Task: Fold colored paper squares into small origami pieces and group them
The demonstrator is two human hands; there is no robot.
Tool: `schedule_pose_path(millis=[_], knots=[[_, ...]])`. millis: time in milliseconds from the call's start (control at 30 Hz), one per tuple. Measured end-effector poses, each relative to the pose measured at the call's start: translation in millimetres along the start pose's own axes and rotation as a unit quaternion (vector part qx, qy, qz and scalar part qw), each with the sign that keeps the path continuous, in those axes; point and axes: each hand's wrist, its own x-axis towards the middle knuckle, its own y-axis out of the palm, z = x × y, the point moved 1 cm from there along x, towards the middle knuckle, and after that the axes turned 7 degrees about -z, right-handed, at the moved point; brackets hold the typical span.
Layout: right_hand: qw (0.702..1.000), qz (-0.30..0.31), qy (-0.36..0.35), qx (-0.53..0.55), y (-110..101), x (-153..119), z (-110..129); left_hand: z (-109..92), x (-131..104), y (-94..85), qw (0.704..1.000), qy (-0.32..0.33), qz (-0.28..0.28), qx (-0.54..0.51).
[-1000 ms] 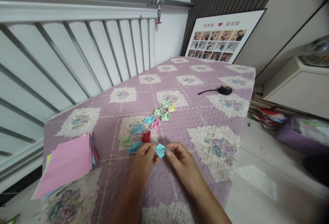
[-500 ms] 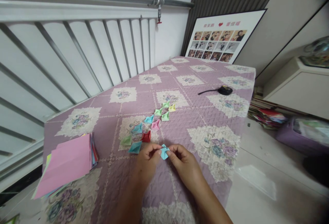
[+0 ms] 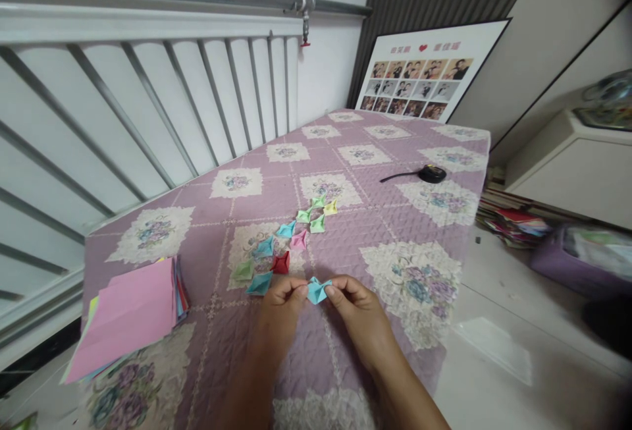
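A small light-blue folded paper boat (image 3: 317, 291) is held between my two hands near the front of the table. My left hand (image 3: 282, 305) pinches its left tip between thumb and forefinger. On the opposite tip, my right hand (image 3: 359, 308) has a matching pinch. Just beyond my left hand lie several finished-looking folded papers in two rough rows: a blue one (image 3: 259, 283), a red one (image 3: 281, 262), a pink one (image 3: 298, 240), green ones (image 3: 317, 223) and a yellow one (image 3: 330, 207).
A stack of coloured paper (image 3: 129, 311), pink on top, lies at the table's left edge. A black tape measure (image 3: 432, 173) with a strap rests at the right on the quilted floral cloth (image 3: 355, 232). A radiator (image 3: 187, 101) borders the left; a photo board (image 3: 419, 78) leans behind.
My hands have drawn slightly apart, and the blue paper between them has opened out wider into a boat shape with pointed ends. The other folded papers have stayed where they were.
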Motion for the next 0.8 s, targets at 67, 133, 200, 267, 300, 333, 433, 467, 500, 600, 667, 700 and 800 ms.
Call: schedule_pose_path(millis=[67,133,200,267,300,333,433,467,500,600,667,700,800], knots=[[1.000,-0.004,0.004,0.005,0,0,-2,2,0,-0.3,1.000,-0.001,-0.001,-0.009],[1.000,-0.003,0.004,0.007,1,0,-2,2,0,-0.7,1.000,0.001,-0.004,-0.006],[1.000,0.001,0.001,0.003,1,0,0,0,0,-1.1,1.000,0.005,-0.009,0.006],[1.000,0.012,-0.006,-0.008,1,0,3,-2,0,-1.0,1.000,0.020,-0.008,0.018],[1.000,0.018,-0.009,-0.015,1,0,4,-3,0,-0.8,0.999,0.029,-0.009,0.023],[0.999,0.024,-0.011,-0.021,1,0,4,-4,0,-0.6,0.999,0.037,-0.013,0.027],[0.998,0.026,-0.021,-0.046,1,0,5,-6,-1,0.6,0.997,0.054,-0.030,0.048],[0.998,0.023,-0.026,-0.060,1,0,5,-7,-1,1.0,0.996,0.058,-0.035,0.061],[0.997,0.019,-0.032,-0.074,1,0,4,-7,-1,1.3,0.994,0.065,-0.037,0.079],[0.993,0.013,-0.054,-0.105,1,0,5,-8,-3,1.5,0.984,0.097,-0.040,0.143],[0.991,0.014,-0.066,-0.117,1,1,5,-9,-4,1.2,0.975,0.122,-0.037,0.181],[0.990,0.015,-0.070,-0.121,0,1,5,-9,-4,0.9,0.971,0.132,-0.037,0.195],[0.988,0.018,-0.078,-0.132,0,1,5,-9,-5,0.3,0.966,0.142,-0.036,0.214]])
